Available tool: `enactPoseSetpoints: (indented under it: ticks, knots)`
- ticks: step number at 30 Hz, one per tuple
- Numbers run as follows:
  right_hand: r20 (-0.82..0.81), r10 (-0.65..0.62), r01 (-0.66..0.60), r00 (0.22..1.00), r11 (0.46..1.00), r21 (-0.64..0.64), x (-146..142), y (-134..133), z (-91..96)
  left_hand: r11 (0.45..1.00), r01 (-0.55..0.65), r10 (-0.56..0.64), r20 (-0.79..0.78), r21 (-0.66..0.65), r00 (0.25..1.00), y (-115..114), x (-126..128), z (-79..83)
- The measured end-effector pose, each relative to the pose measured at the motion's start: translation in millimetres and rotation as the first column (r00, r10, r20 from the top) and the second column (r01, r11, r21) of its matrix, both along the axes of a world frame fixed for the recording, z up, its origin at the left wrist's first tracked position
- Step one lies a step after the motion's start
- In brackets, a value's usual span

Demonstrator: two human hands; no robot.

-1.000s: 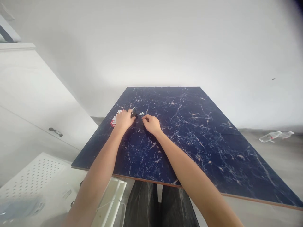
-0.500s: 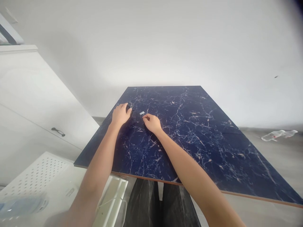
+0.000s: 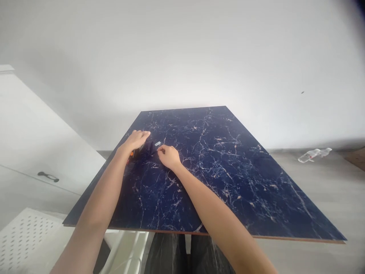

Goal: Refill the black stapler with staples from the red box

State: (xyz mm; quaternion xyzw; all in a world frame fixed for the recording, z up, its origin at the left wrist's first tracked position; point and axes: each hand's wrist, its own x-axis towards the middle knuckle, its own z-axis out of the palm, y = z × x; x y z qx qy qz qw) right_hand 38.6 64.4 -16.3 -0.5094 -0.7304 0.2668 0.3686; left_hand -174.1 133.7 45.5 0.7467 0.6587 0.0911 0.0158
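Note:
My left hand lies at the left side of a dark blue marble-patterned tabletop, its fingers bent over a dark object with orange on its near end. Most of that object is under the palm, so its kind is unclear. To the right, my right hand rests on the tabletop with thumb and forefinger pinched together. What sits in the pinch, if anything, is too small to make out. Just beyond those fingertips is a small shiny, clear or silvery strip, between the two hands.
A white cabinet with a dark handle stands to the left. Below it is a white perforated panel. Clear plastic bottles lie on the floor at the right. A pale wall rises behind the tabletop.
The camera view has shifted right. My left hand has rolled over the dark object, whose orange end now shows. My right hand keeps its pinch near the small strip.

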Motion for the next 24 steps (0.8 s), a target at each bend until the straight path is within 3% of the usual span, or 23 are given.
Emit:
enactPoseSetpoints:
  ticks: [3,10,15,17,20,22,24]
  knots:
    - [0.026,0.003,-0.004,1.0,1.0,0.001,-0.4,-0.2,0.4,0.999,-0.022,0.023,0.025,-0.039,0.999,-1.4,-1.4,-1.5]
    - [0.037,0.005,-0.005,0.999,1.0,-0.011,-0.1,-1.6,1.1,0.978,-0.184,0.203,0.244,-0.098,0.948,-1.2,-2.8,-3.1]
    - [0.026,0.005,-0.005,1.0,1.0,0.002,-0.2,-1.1,-0.4,0.975,-0.199,0.217,0.229,-0.097,0.949,-1.1,-3.9,-1.8]
    - [0.03,0.005,-0.005,1.0,1.0,0.001,-0.8,-0.2,-1.2,0.99,-0.138,0.134,0.117,0.023,0.984,-5.6,2.3,-1.1]
    - [0.048,0.003,-0.003,0.999,1.0,0.008,-1.8,1.4,-2.5,0.964,0.138,-0.116,-0.109,0.228,0.987,-15.0,23.0,-4.4]
    - [0.075,0.0,-0.002,0.997,1.0,0.028,-1.6,2.0,-3.3,0.938,0.279,-0.243,-0.185,0.205,0.952,-20.1,40.4,-9.8]
    - [0.109,-0.002,-0.004,0.994,0.999,0.049,-0.7,2.0,-3.7,0.947,0.301,-0.271,-0.226,0.113,0.936,-23.4,55.2,-16.6]
